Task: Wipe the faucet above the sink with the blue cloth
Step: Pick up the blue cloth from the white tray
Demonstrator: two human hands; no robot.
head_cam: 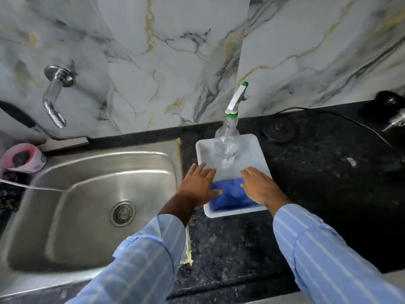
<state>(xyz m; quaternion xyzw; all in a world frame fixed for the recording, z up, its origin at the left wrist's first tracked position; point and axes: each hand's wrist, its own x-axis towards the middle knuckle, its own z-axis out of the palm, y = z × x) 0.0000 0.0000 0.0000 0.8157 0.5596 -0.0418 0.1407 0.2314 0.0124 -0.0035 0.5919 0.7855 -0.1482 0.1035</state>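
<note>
A chrome faucet [55,97] sticks out of the marble wall at the upper left, above the steel sink [92,207]. The blue cloth [232,197] lies crumpled in the near end of a white tray [254,148] on the black counter, right of the sink. My left hand [200,185] rests flat on the tray's left rim, its thumb touching the cloth. My right hand [259,185] lies flat over the cloth's right side. Both hands have their fingers spread and hold nothing.
A clear spray bottle [226,148] with a white and green trigger stands in the tray's far end. A pink container [23,157] sits at the sink's far left corner. A round black base [278,129] with a cable and another chrome tap [394,121] are at the right.
</note>
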